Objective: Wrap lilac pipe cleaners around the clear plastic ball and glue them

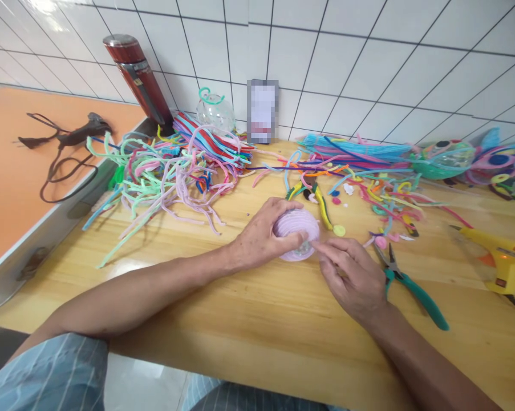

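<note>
Left to right on the wooden table [223, 311]: a red flask [140, 83] behind a tangle of pipe cleaners [154, 177]; the left hand [259, 234], fingers and thumb wrapped around a purple ball [300, 221] at mid-table; the right hand [355, 278], fingers curled, fingertips at the ball's right edge, whether pinching a strand cannot be told; green-handled pliers [420, 297] just beside it; a yellow glue gun [492, 251].
</note>
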`<state>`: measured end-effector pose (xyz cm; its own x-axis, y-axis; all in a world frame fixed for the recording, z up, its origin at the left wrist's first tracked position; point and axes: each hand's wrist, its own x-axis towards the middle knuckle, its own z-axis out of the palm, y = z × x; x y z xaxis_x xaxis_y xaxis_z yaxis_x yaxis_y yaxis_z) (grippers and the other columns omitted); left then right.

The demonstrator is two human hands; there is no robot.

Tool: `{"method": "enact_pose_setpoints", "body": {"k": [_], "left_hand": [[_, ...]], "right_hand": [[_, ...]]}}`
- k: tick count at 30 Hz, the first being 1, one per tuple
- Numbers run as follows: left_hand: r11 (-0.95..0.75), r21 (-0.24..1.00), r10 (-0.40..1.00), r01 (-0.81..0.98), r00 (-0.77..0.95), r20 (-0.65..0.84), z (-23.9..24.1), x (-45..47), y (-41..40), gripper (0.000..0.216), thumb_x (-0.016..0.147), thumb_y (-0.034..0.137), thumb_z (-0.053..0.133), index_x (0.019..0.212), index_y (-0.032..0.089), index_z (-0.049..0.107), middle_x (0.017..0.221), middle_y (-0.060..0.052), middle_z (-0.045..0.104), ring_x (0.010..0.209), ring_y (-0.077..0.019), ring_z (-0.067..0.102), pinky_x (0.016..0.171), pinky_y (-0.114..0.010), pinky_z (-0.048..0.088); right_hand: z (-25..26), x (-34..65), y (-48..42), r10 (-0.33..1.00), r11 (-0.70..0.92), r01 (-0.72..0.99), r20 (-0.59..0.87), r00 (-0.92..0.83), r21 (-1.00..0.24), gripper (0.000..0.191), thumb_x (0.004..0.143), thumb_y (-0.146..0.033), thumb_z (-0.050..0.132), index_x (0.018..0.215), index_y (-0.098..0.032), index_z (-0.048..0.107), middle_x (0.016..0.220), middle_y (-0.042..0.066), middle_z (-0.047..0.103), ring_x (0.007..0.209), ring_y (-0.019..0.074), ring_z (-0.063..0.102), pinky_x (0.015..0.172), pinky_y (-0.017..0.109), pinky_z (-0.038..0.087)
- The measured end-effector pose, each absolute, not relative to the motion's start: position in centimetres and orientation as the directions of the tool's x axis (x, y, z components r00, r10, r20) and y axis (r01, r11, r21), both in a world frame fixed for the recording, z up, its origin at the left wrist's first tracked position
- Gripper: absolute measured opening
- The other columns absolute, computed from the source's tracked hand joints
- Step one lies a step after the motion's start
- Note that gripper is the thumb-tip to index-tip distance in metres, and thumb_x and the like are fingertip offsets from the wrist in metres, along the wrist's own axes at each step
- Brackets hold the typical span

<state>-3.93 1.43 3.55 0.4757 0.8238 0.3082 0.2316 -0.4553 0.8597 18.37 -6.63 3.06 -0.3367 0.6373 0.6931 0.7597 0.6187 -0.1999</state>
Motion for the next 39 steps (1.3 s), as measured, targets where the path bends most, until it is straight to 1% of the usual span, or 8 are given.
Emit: {"method": "enact_pose_setpoints", "body": {"k": [12,17,19,21,24,27,31,39], "left_hand": [[-0.34,0.919,0.879,0.201,0.416,0.234,3.2,-3.6,0.2,0.051,0.092,0.044,0.071,0.134,0.019,0.056,0.135,-0.014,0.06,0.128,-0.0287,0.058,0.115,-0.046,0.048],[-0.219,0.949,0.863,0.227,0.499,0.079,4.8,-4.1,0.9,0.05,0.097,0.051,0.063,0.134,0.019,0.055,0.127,-0.011,0.065,0.115,-0.0263,0.063,0.102,-0.043,0.055],[-0.216,0.941,0.849,0.26,0.526,0.05,5.2,-4.2,1.4,0.054,0.094,0.054,0.066,0.133,0.018,0.054,0.122,-0.01,0.066,0.107,-0.0247,0.065,0.095,-0.041,0.057],[-0.268,0.922,0.832,0.279,0.55,0.075,5.2,-4.3,1.9,0.057,0.09,0.053,0.073,0.132,0.019,0.055,0.124,-0.009,0.066,0.105,-0.0237,0.065,0.094,-0.04,0.057],[-0.36,0.896,0.806,0.261,0.57,0.159,4.8,-4.5,2.4,0.058,0.088,0.048,0.076,0.135,0.021,0.056,0.136,-0.011,0.064,0.119,-0.0263,0.063,0.107,-0.042,0.054],[-0.394,0.88,0.813,0.266,0.547,0.199,4.4,-4.5,2.5,0.058,0.088,0.045,0.074,0.138,0.02,0.058,0.137,-0.014,0.063,0.127,-0.0293,0.061,0.115,-0.046,0.05],[-0.415,0.869,0.829,0.271,0.506,0.239,4.0,-4.3,1.9,0.053,0.088,0.04,0.073,0.135,0.021,0.059,0.135,-0.014,0.062,0.129,-0.0304,0.059,0.117,-0.05,0.048],[-0.344,0.912,0.882,0.224,0.409,0.232,3.2,-3.6,0.7,0.051,0.088,0.043,0.073,0.127,0.02,0.051,0.127,-0.012,0.059,0.121,-0.0273,0.058,0.11,-0.044,0.051]], "right_hand": [[2.6,18.7,-6.4,0.638,0.613,0.76,0.703,-0.316,-0.215,0.054,0.092,-0.003,0.065,0.138,-0.03,0.07,0.102,0.005,0.078,0.089,0.0168,0.076,0.078,0.027,0.062],[2.4,18.6,-6.4,0.636,0.627,0.742,0.706,-0.311,-0.238,0.055,0.09,0.0,0.065,0.136,-0.029,0.072,0.101,0.005,0.077,0.089,0.0158,0.076,0.078,0.026,0.063],[2.4,18.6,-6.4,0.639,0.63,0.738,0.702,-0.315,-0.241,0.054,0.091,0.0,0.065,0.136,-0.029,0.071,0.102,0.005,0.076,0.09,0.016,0.076,0.078,0.026,0.063],[2.4,18.6,-6.4,0.64,0.632,0.737,0.697,-0.322,-0.239,0.054,0.091,-0.001,0.065,0.137,-0.03,0.071,0.102,0.005,0.076,0.09,0.0165,0.076,0.077,0.027,0.063],[2.5,18.6,-6.3,0.639,0.636,0.734,0.697,-0.326,-0.239,0.052,0.092,-0.003,0.065,0.136,-0.029,0.07,0.102,0.006,0.076,0.089,0.0169,0.076,0.075,0.028,0.063],[2.5,18.5,-6.3,0.644,0.633,0.736,0.692,-0.327,-0.241,0.047,0.093,-0.004,0.065,0.134,-0.027,0.07,0.102,0.007,0.074,0.089,0.0168,0.075,0.07,0.026,0.062],[2.3,18.5,-6.3,0.653,0.634,0.727,0.687,-0.318,-0.266,0.046,0.093,-0.004,0.066,0.133,-0.025,0.071,0.103,0.008,0.076,0.091,0.0172,0.076,0.071,0.027,0.064],[2.4,18.4,-6.4,0.68,0.622,0.715,0.674,-0.29,-0.32,0.051,0.093,-0.005,0.066,0.138,-0.029,0.07,0.106,0.007,0.08,0.09,0.0181,0.078,0.077,0.03,0.066]]}}
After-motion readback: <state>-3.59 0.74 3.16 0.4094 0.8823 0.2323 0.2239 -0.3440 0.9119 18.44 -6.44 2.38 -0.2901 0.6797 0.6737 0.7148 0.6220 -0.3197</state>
